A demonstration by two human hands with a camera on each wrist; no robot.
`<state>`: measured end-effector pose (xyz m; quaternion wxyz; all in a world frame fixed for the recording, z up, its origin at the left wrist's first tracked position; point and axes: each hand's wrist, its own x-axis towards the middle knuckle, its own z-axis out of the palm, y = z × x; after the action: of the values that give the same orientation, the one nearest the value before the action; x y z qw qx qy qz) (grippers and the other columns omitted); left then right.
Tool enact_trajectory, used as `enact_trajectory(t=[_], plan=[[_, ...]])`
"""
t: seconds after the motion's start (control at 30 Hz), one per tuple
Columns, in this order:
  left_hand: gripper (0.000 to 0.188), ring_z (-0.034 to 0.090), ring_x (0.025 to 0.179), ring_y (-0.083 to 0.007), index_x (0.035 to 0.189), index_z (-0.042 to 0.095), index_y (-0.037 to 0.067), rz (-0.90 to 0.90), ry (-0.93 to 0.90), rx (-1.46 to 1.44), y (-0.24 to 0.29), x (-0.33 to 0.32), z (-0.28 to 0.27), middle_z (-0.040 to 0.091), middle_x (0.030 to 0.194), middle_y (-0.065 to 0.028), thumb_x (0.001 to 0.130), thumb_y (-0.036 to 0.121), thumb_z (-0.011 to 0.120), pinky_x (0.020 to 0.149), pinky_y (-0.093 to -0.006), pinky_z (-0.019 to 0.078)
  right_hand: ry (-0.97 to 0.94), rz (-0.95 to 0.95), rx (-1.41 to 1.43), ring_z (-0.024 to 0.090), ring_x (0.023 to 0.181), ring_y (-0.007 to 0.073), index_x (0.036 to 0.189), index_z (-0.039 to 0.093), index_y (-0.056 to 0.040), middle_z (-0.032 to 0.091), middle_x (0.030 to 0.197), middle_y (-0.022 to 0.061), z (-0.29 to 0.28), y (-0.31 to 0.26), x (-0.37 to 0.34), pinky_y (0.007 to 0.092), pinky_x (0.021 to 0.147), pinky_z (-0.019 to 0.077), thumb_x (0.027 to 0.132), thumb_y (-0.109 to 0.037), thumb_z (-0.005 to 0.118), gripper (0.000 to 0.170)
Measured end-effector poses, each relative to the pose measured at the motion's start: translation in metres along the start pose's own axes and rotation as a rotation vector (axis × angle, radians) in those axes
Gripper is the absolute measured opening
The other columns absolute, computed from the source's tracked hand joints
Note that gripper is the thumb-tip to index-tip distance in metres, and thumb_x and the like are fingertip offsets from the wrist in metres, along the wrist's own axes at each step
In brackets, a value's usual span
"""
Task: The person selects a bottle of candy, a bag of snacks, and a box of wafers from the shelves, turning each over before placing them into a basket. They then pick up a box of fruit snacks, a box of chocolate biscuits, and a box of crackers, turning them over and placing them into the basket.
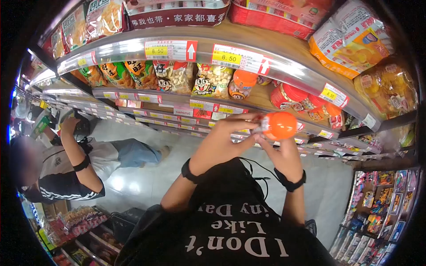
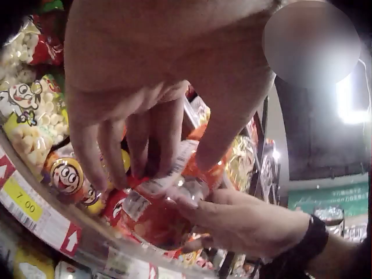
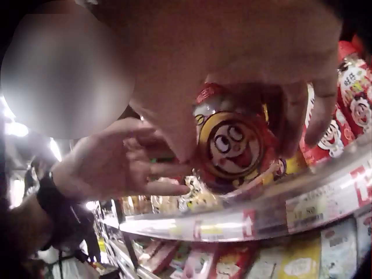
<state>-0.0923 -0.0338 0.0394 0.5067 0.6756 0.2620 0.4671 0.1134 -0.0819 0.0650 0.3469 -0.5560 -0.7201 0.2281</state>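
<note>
Between the two hands is a jar with a round orange lid (image 1: 280, 125), held in front of the shelves. The right hand (image 1: 286, 160) grips it from below and behind the lid; in the right wrist view its thumb and fingers are round the jar (image 3: 232, 145), whose smiling cartoon face shows. From the other side, the left hand (image 1: 220, 144) holds the clear part with thumb and fingertips. The left wrist view has the left hand (image 2: 157, 70) over the jar's barcode label (image 2: 179, 165), close to the right hand (image 2: 250, 224). The lid hides part of the right fingers.
A similar orange-lidded jar (image 1: 242, 84) stands on the shelf beside snack bags (image 1: 212, 80). Above runs a curved shelf edge (image 1: 202, 52) with price tags. At the left another person (image 1: 80, 166) is in the aisle; a rack of small packets (image 1: 377, 213) stands at lower right.
</note>
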Motion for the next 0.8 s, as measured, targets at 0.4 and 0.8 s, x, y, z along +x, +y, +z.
enact_trajectory(t=[0.4,0.8], plan=[[0.064,0.047,0.137,-0.0353,0.141,0.047,-0.004,0.067,0.242,0.288,-0.047,0.031,0.035,0.047,0.144,-0.0252,0.085,0.013,0.074,0.109,-0.0390,0.0398,0.361,0.004,-0.074,0.049,0.121,0.0491,0.137,0.037,0.0062,0.038,0.136,0.0279,0.052,0.038,0.049,0.0474,0.099,0.0436,0.090,-0.020,0.074,0.065],[0.048,0.056,0.120,-0.0286,0.130,0.055,-0.004,0.089,0.218,0.359,-0.067,0.038,0.051,0.040,0.147,-0.0209,0.087,0.010,0.070,0.104,-0.0379,0.0440,0.398,0.059,-0.246,0.061,0.100,0.0484,0.141,0.038,0.0019,0.051,0.125,0.0257,0.053,0.041,0.054,0.0511,0.074,0.0530,0.084,-0.011,0.068,0.065]])
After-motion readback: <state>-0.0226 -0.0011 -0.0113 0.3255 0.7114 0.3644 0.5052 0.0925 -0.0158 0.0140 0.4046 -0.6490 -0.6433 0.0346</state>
